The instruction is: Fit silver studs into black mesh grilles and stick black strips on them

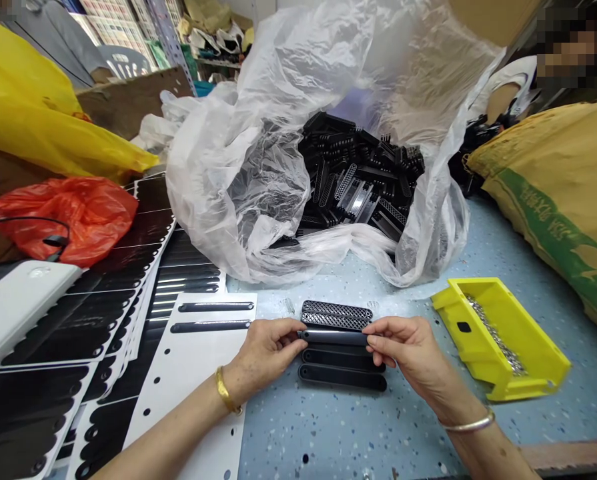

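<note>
My left hand (pixel 265 353), with a gold bracelet on the wrist, pinches the left end of a smooth black bar (pixel 334 337). The right end of the same bar is between the thumb and fingers of my right hand (pixel 408 347). Just behind it lie black bars with a diamond-textured face (pixel 337 315). Two more smooth black bars (pixel 343 378) rest in front, side by side on the blue speckled table (pixel 288 433). Under my left forearm is a white backing sheet (pixel 191 380) bearing two narrow black adhesive strips (pixel 215 307) near its top.
A clear plastic bag (pixel 218 220) full of black plastic parts (pixel 363 167) stands behind. On the right are a yellow bin (pixel 538 340) of small metal pieces and a yellow-green sack (pixel 553 193). Black sticker sheets (pixel 33 413), a red bag (pixel 73 213) and a white device (pixel 23 307) lie left.
</note>
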`<state>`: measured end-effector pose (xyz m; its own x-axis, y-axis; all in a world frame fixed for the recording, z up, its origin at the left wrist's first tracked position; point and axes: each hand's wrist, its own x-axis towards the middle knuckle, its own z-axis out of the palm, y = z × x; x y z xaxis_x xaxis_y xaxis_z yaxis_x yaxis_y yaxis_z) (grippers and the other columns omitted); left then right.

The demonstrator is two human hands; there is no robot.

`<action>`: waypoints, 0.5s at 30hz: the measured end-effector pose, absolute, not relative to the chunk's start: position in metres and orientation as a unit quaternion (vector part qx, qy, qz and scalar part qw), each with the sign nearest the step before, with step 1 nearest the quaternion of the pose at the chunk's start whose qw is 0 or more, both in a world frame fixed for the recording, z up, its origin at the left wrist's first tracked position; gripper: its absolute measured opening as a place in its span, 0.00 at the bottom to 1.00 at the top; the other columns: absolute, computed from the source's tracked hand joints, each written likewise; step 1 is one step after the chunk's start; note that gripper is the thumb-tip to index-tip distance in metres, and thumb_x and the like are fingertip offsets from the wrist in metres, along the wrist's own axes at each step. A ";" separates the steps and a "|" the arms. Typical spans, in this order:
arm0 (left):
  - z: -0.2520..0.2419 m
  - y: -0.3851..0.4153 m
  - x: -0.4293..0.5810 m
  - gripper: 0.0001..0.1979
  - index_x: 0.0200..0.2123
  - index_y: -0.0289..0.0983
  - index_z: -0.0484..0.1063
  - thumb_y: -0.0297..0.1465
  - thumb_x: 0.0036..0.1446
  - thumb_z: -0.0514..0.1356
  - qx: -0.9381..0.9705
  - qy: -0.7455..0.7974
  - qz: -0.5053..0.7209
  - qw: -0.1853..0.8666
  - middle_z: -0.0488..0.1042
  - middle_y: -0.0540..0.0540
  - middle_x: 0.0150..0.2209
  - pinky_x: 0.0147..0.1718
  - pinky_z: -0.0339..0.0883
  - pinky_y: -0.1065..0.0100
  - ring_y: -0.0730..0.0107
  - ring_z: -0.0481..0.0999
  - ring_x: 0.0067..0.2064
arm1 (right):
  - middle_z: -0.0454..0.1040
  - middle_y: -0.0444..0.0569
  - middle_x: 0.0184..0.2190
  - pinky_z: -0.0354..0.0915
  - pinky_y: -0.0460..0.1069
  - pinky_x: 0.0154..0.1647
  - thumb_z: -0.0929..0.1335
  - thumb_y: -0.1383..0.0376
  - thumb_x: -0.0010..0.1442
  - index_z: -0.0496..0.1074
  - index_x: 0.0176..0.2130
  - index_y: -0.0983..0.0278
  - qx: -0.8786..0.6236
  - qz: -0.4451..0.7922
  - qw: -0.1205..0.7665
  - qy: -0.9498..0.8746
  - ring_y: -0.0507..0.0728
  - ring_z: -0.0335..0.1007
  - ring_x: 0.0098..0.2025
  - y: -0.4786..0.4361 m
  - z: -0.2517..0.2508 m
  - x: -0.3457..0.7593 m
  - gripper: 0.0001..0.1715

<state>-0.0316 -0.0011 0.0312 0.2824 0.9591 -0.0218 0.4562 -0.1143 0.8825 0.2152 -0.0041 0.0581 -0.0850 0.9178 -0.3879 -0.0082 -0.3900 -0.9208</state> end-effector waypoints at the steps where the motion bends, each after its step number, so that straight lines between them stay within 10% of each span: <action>1: 0.031 -0.001 -0.032 0.08 0.35 0.37 0.79 0.28 0.51 0.61 0.682 0.518 0.301 0.420 0.77 0.51 0.23 0.22 0.64 0.74 0.75 0.71 0.24 | 0.73 0.46 0.17 0.52 0.42 0.14 0.77 0.62 0.41 0.78 0.28 0.67 -0.564 0.615 0.373 -0.405 0.50 0.66 0.17 -0.004 0.058 0.215 0.13; 15: 0.027 -0.001 -0.033 0.08 0.35 0.38 0.79 0.30 0.51 0.61 0.683 0.523 0.296 0.415 0.77 0.50 0.23 0.22 0.64 0.74 0.75 0.71 0.23 | 0.71 0.44 0.16 0.56 0.43 0.13 0.73 0.61 0.41 0.77 0.25 0.66 -0.599 0.554 0.342 -0.466 0.50 0.65 0.15 -0.002 0.061 0.211 0.10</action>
